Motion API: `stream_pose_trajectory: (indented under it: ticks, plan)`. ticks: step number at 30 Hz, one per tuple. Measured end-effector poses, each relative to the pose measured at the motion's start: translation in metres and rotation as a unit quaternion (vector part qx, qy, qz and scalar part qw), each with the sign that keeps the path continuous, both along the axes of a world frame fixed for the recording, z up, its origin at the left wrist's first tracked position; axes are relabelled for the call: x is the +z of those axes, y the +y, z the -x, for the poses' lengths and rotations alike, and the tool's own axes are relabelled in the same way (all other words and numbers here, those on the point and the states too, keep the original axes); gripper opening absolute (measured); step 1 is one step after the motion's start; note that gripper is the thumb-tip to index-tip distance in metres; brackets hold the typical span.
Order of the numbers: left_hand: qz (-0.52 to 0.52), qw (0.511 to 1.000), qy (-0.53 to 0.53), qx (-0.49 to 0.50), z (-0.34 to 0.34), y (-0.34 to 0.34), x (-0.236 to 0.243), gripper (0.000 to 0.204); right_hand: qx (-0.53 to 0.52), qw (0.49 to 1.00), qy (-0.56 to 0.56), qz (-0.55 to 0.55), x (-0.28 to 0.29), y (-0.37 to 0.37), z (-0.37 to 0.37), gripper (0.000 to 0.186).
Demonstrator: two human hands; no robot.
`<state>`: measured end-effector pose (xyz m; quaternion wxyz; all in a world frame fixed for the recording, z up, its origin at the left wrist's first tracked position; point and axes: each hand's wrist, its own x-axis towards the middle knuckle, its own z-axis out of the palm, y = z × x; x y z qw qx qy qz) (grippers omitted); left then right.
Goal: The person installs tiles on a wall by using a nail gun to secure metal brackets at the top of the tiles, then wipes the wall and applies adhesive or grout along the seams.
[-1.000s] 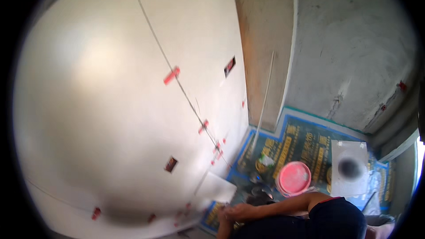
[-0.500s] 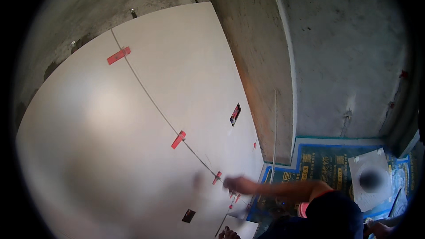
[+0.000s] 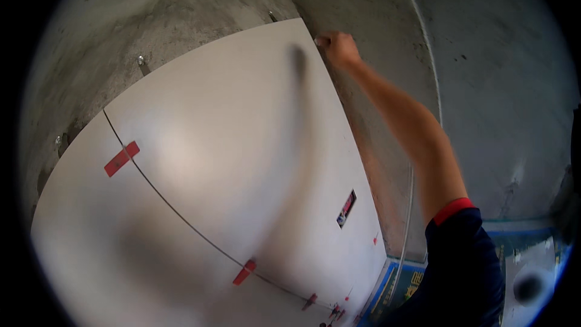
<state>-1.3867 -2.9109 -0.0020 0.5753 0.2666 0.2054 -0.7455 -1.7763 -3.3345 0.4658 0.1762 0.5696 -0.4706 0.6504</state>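
My right arm, in a dark sleeve with a red cuff, reaches up from the lower right. My right hand (image 3: 340, 48) is closed near the upper right corner of a large pale wall tile (image 3: 242, 103), beside its right edge. A small light spot shows at the fingertips, but I cannot make out what it is. Red tile-levelling wedges (image 3: 122, 158) sit along the dark joint below this tile; another red wedge (image 3: 244, 272) is lower down the joint, and several more are near the bottom. My left hand is not in view.
A rectangular cut-out (image 3: 345, 209) in the tile shows a box inside. Rough grey concrete wall (image 3: 181, 0) lies above, with metal clips (image 3: 141, 62) at the tile's top edge. A thin pale rod (image 3: 410, 218) stands by the right wall. Printed green floor covering (image 3: 408, 284) lies below.
My right hand has gone from the wedges low on the joint up to the tile's upper right corner. The view has shifted, and the hand seen at the bottom edge has dropped out.
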Motion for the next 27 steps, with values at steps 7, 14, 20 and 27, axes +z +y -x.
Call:
stream_pose_trajectory:
  ticks: [7, 14, 20, 27]
  plan:
    - [0.132, 0.99, -0.007, 0.055, -0.023, -0.004, -0.06, 0.05, -0.016, 0.997, -0.049, 0.062, 0.083, -0.071, -0.006, 0.02]
    - [0.243, 0.946, 0.212, 0.042, -0.05, -0.016, -0.062, 0.047, -0.036, 0.996, 0.068, 0.037, 0.107, -0.097, -0.021, 0.024]
    - [0.195, 0.948, 0.243, 0.066, -0.035, -0.028, -0.056, 0.045, -0.09, 0.961, 0.253, 0.065, 0.11, -0.102, 0.01, 0.031]
    - [0.224, 0.96, 0.156, 0.064, -0.043, -0.027, -0.083, 0.046, -0.024, 0.971, 0.235, 0.018, 0.118, -0.091, 0.0, 0.032]
